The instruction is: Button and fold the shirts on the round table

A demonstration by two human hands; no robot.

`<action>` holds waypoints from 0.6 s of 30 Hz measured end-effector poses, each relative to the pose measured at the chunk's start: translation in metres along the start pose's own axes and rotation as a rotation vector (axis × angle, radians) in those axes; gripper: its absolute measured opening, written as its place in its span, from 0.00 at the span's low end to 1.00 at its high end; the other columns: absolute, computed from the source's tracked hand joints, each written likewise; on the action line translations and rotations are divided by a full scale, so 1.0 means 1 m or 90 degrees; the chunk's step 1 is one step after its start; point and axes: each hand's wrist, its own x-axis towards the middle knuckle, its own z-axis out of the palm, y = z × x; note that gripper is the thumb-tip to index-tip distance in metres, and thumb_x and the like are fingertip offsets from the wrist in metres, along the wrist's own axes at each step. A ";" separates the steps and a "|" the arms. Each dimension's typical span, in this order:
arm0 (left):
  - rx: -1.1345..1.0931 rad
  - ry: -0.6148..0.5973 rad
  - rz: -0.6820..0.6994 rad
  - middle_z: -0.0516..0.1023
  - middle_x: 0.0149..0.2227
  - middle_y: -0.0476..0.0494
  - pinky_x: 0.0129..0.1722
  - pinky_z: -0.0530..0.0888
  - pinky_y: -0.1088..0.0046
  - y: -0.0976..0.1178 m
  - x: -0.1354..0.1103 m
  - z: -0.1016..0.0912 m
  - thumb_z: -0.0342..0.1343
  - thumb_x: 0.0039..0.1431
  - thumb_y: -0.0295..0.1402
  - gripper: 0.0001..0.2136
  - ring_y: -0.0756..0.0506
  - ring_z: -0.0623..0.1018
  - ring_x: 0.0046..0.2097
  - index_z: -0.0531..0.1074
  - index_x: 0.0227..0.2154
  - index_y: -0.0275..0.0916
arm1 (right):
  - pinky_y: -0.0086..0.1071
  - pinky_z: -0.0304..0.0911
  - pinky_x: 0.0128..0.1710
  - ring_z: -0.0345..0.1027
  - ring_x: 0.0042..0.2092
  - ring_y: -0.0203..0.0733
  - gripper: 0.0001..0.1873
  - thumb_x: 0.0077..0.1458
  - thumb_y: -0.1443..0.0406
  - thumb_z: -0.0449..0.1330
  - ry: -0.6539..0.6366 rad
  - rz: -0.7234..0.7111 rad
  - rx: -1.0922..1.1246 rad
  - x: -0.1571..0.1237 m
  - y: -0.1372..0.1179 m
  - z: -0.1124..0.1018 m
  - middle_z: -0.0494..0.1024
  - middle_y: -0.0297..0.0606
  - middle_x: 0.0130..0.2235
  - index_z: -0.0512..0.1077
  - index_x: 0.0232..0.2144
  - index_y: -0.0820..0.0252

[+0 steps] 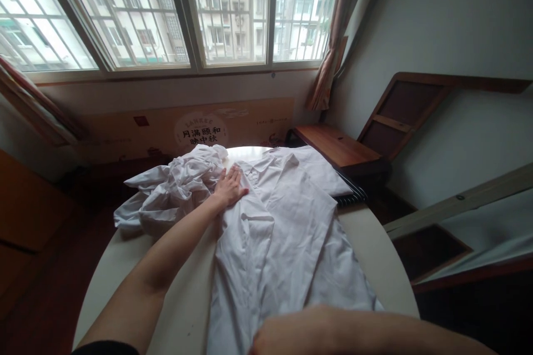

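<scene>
A white long-sleeved shirt (287, 233) lies spread lengthwise on a round white table (183, 299), its collar end toward the window and its front marked by creases. My left hand (231, 186) rests flat on the shirt's upper left edge with fingers stretched out, holding nothing. Across the bottom of the view comes my right forearm, and my right hand (277, 335) is over the lower part of the shirt; its fingers are hidden by the hand and the picture's edge. Left of my left hand sits a crumpled heap of white cloth (179, 183).
Black hangers (352, 194) lie at the table's right edge, beside another white garment (320, 169). A wooden bench (337, 144) stands beyond the table to the right. A barred window (233, 11) and a printed board (250, 122) are at the back.
</scene>
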 end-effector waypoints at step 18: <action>-0.065 0.105 -0.055 0.53 0.66 0.32 0.64 0.46 0.55 0.005 -0.014 0.015 0.45 0.58 0.54 0.36 0.35 0.49 0.67 0.56 0.62 0.33 | 0.34 0.59 0.47 0.69 0.48 0.48 0.16 0.62 0.67 0.47 0.226 0.668 -0.359 0.083 0.254 -0.143 0.76 0.51 0.46 0.74 0.42 0.66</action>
